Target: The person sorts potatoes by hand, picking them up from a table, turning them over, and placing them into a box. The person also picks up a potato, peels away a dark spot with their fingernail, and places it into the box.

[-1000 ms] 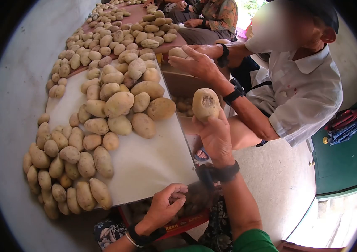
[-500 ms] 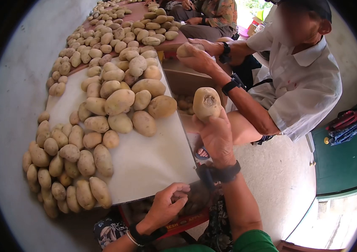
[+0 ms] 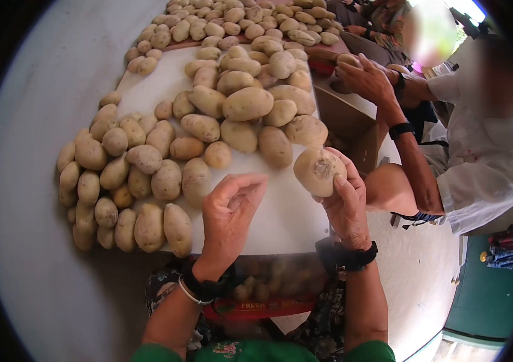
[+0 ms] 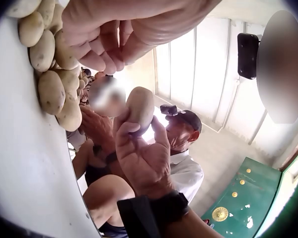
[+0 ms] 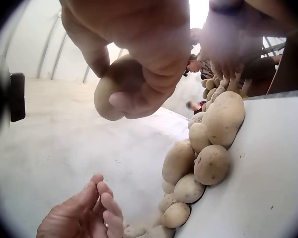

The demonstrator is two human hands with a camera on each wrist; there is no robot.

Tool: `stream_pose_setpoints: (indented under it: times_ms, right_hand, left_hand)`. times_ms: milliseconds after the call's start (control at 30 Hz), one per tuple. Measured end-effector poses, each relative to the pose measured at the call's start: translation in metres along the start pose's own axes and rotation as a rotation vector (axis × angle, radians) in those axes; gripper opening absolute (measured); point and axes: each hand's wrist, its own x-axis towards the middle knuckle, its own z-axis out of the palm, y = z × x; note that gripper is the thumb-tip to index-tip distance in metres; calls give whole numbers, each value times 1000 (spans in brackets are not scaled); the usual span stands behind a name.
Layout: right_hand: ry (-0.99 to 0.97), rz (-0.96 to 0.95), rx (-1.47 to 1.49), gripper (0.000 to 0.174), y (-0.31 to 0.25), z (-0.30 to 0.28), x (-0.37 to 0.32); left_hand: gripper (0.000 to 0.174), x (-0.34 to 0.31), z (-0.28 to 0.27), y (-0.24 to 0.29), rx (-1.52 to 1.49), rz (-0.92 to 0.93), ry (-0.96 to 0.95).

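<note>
In the head view my right hand (image 3: 348, 202) pinches a potato (image 3: 315, 175) with a rough brown patch on the side facing me, held over the white table's (image 3: 268, 223) right edge. The right wrist view shows fingers curled round that potato (image 5: 111, 94). My left hand (image 3: 230, 214) is raised over the table, left of the held potato and not touching it; its fingers are loosely bent and hold nothing. Both hands appear in the left wrist view, the left hand (image 4: 134, 29) near the top and the right hand (image 4: 146, 158) gripping the potato (image 4: 140, 106).
Many potatoes (image 3: 247, 104) lie on the table's left and far parts, beside the wall (image 3: 33, 120). A red crate (image 3: 262, 308) of potatoes stands below the near edge. At right sits a person in a white shirt (image 3: 480, 175), near a cardboard box (image 3: 347, 123).
The head view has turned, shifting the table rightward. My left hand has risen from the near edge to over the table. The right hand still grips the potato, now nearer the left hand.
</note>
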Motion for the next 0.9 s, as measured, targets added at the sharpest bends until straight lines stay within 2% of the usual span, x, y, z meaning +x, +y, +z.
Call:
stream_pose_setpoints:
  times_ms: [33, 100, 167, 233, 367, 733, 833, 900]
  right_hand:
    - [-15, 21, 2, 46, 5, 3, -2]
    - [-51, 43, -173, 47, 14, 9, -5]
    - [-69, 69, -216, 46, 18, 17, -7]
    - [-32, 37, -202, 45, 24, 18, -9]
    - [0, 14, -208, 43, 20, 20, -10]
    - [-28, -64, -281, 36, 20, 28, -18]
    - [-36, -127, -433, 36, 20, 29, -20]
    - [-68, -261, -611, 37, 22, 27, -20]
  left_hand:
    - [18, 3, 0, 2, 20, 103, 7]
    - [18, 6, 1, 9, 62, 105, 16]
    - [14, 8, 2, 6, 162, 207, 21]
    - [13, 6, 3, 5, 156, 176, 65]
    - [15, 5, 3, 13, 173, 104, 6]
    - [12, 6, 6, 10, 262, 199, 58]
    - [11, 7, 5, 7, 320, 266, 46]
    - [10, 6, 3, 7, 350, 249, 23]
